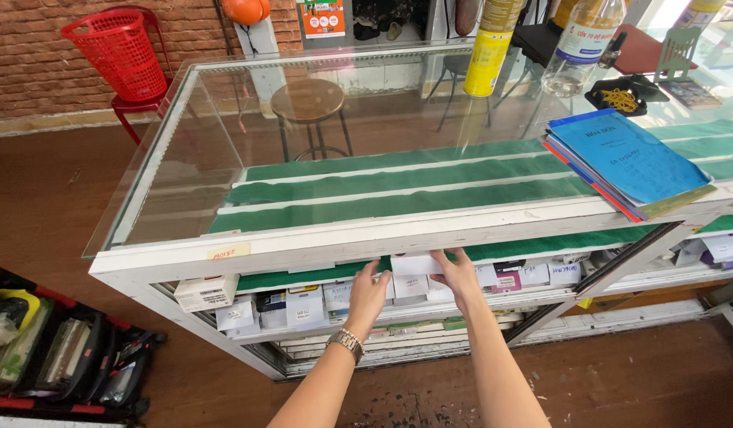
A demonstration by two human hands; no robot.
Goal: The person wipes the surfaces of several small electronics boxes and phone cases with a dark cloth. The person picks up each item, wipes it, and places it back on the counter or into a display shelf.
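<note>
Both my hands reach into the open back of a glass display counter (pixel 184 261). My left hand (pixel 367 298), with a metal watch on its wrist, and my right hand (pixel 458 273) together hold a small white box (pixel 414 264) by its two ends, just under the counter's white frame. Below it, a shelf holds a row of small white and coloured boxes (pixel 303 307). The stepped shelves inside are covered in green felt (pixel 398 202).
A stack of notebooks with a blue cover (pixel 628 162) lies on the glass top at right, near a yellow spray can (pixel 487 55) and a clear bottle (pixel 576 51). A red basket (pixel 120 49) sits on a red stool behind. Black racks (pixel 57 357) stand at lower left.
</note>
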